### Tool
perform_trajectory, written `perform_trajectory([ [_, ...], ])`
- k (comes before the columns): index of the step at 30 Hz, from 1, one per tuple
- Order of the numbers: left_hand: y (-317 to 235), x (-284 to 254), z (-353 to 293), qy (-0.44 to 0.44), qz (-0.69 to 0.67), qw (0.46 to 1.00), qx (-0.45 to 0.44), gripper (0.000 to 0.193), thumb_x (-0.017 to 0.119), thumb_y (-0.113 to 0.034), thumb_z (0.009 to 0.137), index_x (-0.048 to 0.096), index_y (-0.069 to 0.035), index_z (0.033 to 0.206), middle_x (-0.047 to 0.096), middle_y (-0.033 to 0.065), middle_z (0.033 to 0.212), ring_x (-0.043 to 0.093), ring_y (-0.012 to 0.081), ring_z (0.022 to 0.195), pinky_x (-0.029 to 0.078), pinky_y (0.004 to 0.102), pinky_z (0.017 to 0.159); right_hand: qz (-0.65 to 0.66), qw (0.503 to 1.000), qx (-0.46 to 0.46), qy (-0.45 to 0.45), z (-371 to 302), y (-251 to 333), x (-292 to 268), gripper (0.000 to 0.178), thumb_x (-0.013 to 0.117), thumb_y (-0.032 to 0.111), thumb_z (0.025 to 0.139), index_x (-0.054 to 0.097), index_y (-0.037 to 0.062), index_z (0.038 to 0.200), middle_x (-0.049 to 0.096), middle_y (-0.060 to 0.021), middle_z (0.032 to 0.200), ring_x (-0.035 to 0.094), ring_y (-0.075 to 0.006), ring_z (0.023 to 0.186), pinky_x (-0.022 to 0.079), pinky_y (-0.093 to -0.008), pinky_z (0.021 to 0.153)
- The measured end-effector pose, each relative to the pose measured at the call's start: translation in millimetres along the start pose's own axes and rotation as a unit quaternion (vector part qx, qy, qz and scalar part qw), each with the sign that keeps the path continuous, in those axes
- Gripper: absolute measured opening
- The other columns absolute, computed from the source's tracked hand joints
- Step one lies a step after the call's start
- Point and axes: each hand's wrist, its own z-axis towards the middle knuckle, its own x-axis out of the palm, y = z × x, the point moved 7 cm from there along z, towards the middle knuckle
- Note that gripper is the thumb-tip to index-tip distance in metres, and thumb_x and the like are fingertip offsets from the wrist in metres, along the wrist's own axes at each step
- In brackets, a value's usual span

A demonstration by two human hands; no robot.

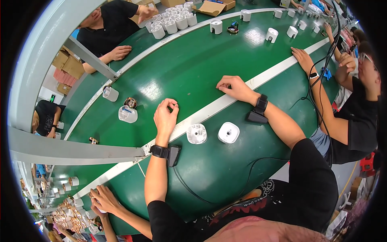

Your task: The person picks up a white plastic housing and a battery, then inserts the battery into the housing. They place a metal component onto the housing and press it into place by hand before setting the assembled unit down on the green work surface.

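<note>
My left hand hovers at the near edge of the green conveyor belt, its fingers loosely curled toward the thumb, and I see nothing in it. Farther right, my right hand rests over the belt's white rail, fingers bent and together, with nothing visible in them. On the green worktop between my forearms sit two white plastic housings. The left housing shows ribs inside; the right housing has a smooth inside with a dark central hole. Each wrist wears a black strap with a black box.
A white housing and a copper-wound motor part lie on the belt. Several white cups stand across it. A metal post crosses at left. Black cables hang at right. Co-workers sit on both sides and opposite.
</note>
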Motion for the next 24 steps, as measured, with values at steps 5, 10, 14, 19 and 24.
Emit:
perform_trajectory([
  [5, -0.1, -1.3, 1.7, -0.008, 0.001, 1.000, 0.006, 0.009, 0.068, -0.015, 0.083, 0.066, -0.010, 0.091, 0.062, 0.0017, 0.074, 0.061, 0.0235, 0.077, 0.048, 0.0386, 0.069, 0.009, 1.000, -0.003, 0.007, 2.1, 2.6, -1.0, 0.013, 0.064, 0.007, 0.089, 0.070, -0.0006, 0.098, 0.066, -0.0097, 0.087, 0.064, -0.0195, 0.076, 0.052, -0.0308, 0.071],
  [10, -0.7, -1.1, 1.0, -0.017, 0.013, 0.999, 0.034, 0.013, 0.068, -0.015, 0.083, 0.068, -0.008, 0.094, 0.062, 0.0022, 0.077, 0.055, 0.0150, 0.064, 0.045, 0.0320, 0.062, 0.009, 1.000, 0.004, 0.010, 0.5, 1.9, -0.6, 0.013, 0.064, 0.007, 0.090, 0.070, -0.0006, 0.098, 0.066, -0.0097, 0.087, 0.065, -0.0196, 0.077, 0.052, -0.0307, 0.071],
  [14, 3.1, -1.4, 1.5, -0.019, 0.012, 0.999, 0.034, 0.012, 0.068, -0.014, 0.083, 0.067, -0.007, 0.093, 0.061, 0.0019, 0.077, 0.055, 0.0154, 0.066, 0.046, 0.0324, 0.063, 0.015, 1.000, -0.004, 0.008, 0.7, 3.3, -0.7, 0.013, 0.064, 0.007, 0.090, 0.070, -0.0008, 0.098, 0.067, -0.0097, 0.088, 0.065, -0.0192, 0.076, 0.053, -0.0306, 0.071],
  [19, -0.8, 0.6, 2.1, -0.009, 0.005, 1.000, 0.016, 0.008, 0.068, -0.015, 0.082, 0.066, -0.011, 0.089, 0.062, 0.0022, 0.074, 0.060, 0.0237, 0.079, 0.047, 0.0387, 0.072, 0.013, 1.000, 0.004, 0.007, 0.1, -1.7, -0.7, 0.013, 0.064, 0.007, 0.090, 0.070, -0.0009, 0.098, 0.067, -0.0093, 0.089, 0.066, -0.0185, 0.076, 0.053, -0.0299, 0.071],
  [24, 2.6, 0.4, 2.4, -0.017, 0.021, 0.999, 0.036, 0.009, 0.068, -0.014, 0.082, 0.067, -0.010, 0.090, 0.061, 0.0016, 0.074, 0.058, 0.0210, 0.076, 0.046, 0.0368, 0.072, 0.013, 1.000, 0.012, 0.015, 1.1, -0.7, -0.5, 0.014, 0.064, 0.009, 0.089, 0.070, -0.0005, 0.098, 0.068, -0.0104, 0.089, 0.067, -0.0205, 0.077, 0.053, -0.0313, 0.072],
])
